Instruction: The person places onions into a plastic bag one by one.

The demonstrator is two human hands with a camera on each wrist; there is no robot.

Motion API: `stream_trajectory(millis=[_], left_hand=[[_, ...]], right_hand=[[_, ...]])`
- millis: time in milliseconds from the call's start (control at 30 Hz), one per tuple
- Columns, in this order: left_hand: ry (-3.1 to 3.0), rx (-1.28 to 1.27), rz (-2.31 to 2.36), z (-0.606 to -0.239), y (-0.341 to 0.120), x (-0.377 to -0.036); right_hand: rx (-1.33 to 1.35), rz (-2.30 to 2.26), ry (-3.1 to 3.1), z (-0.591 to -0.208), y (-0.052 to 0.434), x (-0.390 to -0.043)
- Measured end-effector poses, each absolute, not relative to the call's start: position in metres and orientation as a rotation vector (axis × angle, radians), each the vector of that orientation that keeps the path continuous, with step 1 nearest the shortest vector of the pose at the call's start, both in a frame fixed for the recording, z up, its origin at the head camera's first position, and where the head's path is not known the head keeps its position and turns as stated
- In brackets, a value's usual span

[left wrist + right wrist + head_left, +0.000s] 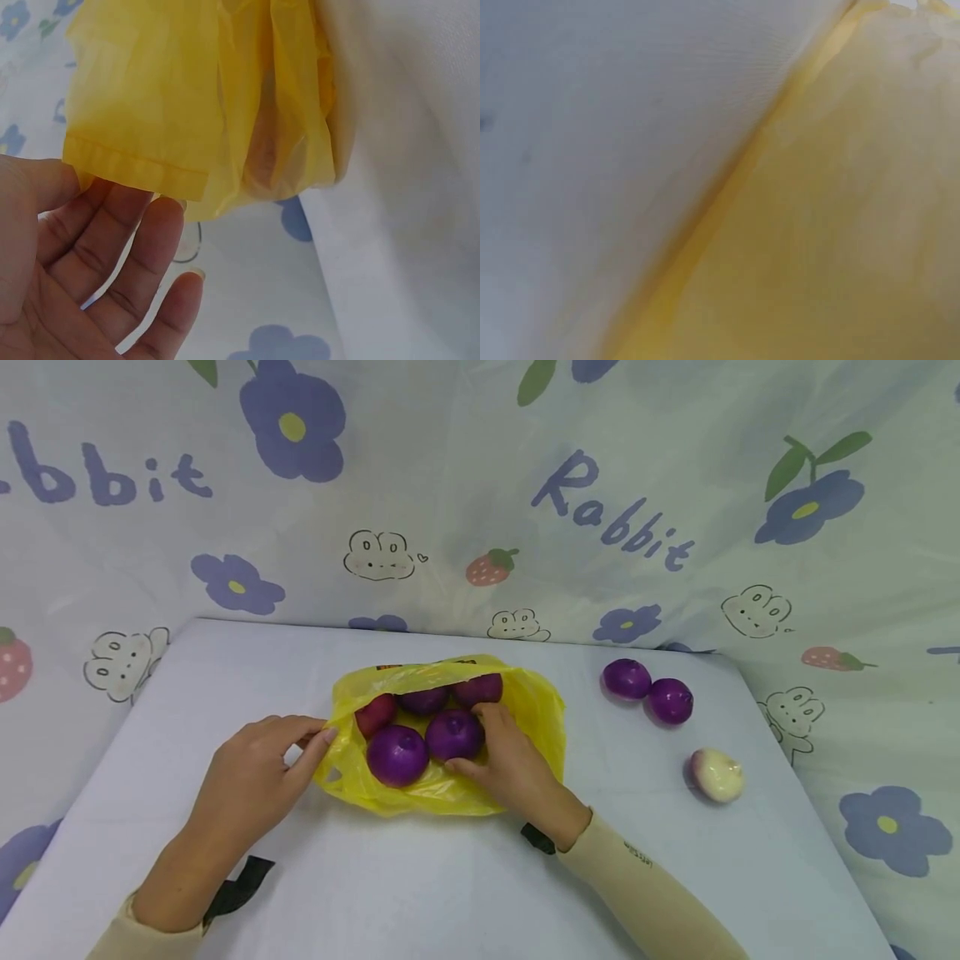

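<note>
A yellow plastic bag (536, 710) lies open on the white table (420, 885) with several purple onions inside. My left hand (318, 737) pinches the bag's left rim between thumb and fingers; in the left wrist view the bag's hem (135, 161) lies across the fingertips (161, 217). My right hand (480, 743) reaches into the bag, with thumb and fingers curled round one purple onion (450, 732). Another purple onion (396, 755) lies just left of it. The right wrist view shows only blurred yellow bag (840, 225) against the table (615, 112).
Outside the bag, two purple onions (627, 678) (670, 700) lie side by side at the table's right rear. A pale peeled onion (716, 774) sits nearer the right edge. A printed cloth (480, 510) with flowers and "Rabbit" lettering hangs behind and around the table.
</note>
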State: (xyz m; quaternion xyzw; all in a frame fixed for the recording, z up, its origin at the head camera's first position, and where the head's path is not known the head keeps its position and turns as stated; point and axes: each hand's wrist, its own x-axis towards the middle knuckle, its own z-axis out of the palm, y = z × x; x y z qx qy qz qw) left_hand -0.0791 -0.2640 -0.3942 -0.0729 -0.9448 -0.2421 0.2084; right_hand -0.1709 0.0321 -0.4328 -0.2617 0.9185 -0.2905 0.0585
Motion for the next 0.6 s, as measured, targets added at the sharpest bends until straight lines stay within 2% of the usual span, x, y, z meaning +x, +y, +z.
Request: stream_trajectory(millis=[600], left_hand=[[-2.645,-0.187,-0.685,-0.392,-0.265,-0.078]], right_hand=[[-0.858,-0.665,2.874,-0.407,0.048,-0.155]])
